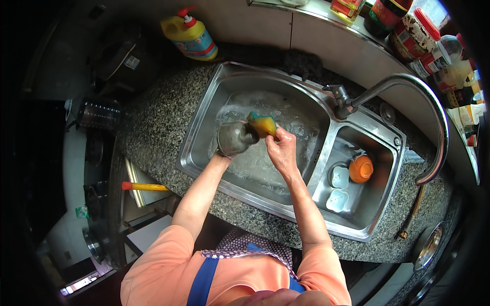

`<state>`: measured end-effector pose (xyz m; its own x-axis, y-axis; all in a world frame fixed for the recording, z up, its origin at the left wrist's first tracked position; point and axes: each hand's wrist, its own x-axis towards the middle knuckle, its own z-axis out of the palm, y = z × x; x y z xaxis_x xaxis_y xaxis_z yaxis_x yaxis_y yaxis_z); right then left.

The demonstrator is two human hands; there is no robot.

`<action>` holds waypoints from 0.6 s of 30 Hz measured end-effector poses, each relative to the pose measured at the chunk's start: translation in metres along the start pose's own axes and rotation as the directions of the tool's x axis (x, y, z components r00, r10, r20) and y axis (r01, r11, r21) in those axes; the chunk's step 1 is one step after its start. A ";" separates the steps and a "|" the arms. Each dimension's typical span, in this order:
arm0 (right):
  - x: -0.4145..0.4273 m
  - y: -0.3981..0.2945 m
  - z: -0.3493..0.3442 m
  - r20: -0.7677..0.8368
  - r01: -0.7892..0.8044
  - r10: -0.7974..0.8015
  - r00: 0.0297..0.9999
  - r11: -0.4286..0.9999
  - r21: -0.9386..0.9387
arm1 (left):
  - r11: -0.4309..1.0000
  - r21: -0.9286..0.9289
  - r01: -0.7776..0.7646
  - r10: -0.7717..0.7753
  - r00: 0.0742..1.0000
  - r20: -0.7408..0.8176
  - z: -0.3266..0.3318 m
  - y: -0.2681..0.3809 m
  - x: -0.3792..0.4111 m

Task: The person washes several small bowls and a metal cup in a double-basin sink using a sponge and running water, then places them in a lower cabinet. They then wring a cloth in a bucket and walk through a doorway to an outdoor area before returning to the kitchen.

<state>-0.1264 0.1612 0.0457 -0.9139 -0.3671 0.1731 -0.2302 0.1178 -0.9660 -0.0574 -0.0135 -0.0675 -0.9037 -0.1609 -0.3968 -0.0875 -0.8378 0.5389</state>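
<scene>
My left hand [226,153] holds a dark metal vessel [232,138] with a narrowed, rounded end, tilted over the large basin of a stainless steel sink [249,82]. Most of the left fingers are hidden behind the vessel. Pinched in my right hand [282,147] is a yellow and green scouring sponge [263,125], right beside the vessel's narrow end. Below both hands, cloudy, foamy water [252,168] lies in the basin. In the smaller basin on the right are an orange bowl [361,169] and light, scallop-edged dishes [337,200].
A curved faucet [440,114] arches over the right side. A yellow pump bottle [195,40] stands behind the sink on the left. Jars and bottles [415,34] line the ledge at upper right. A metal bowl [428,246] is at far right, and a yellow handle [147,186] juts out at left.
</scene>
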 end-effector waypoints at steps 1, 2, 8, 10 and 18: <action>0.001 0.004 -0.001 0.067 -0.012 0.012 0.998 1.000 -0.003 | 0.985 0.156 -0.071 0.064 0.997 0.047 0.011 0.003 0.000; 0.004 0.007 0.000 -0.001 0.240 -0.240 0.971 0.971 0.018 | 0.941 0.304 -0.147 0.121 0.987 0.104 0.023 0.005 0.000; 0.000 0.054 -0.033 -0.145 -0.329 0.308 0.940 0.932 -0.152 | 0.989 0.134 -0.062 0.041 0.987 0.155 0.043 0.013 -0.009; -0.006 0.072 -0.029 -0.009 -0.189 0.197 0.980 0.922 -0.338 | 0.979 0.192 -0.070 0.041 0.987 0.153 0.033 0.016 -0.003; -0.015 -0.011 0.000 0.312 -0.336 0.268 0.911 0.923 0.189 | 0.949 0.265 -0.170 0.080 0.944 0.319 0.067 0.024 -0.014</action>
<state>-0.1105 0.1653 0.0537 -0.7903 -0.5910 -0.1615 0.1583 0.0576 -0.9857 -0.0752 0.0037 0.0004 -0.9941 -0.0523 -0.0947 -0.0407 -0.6295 0.7759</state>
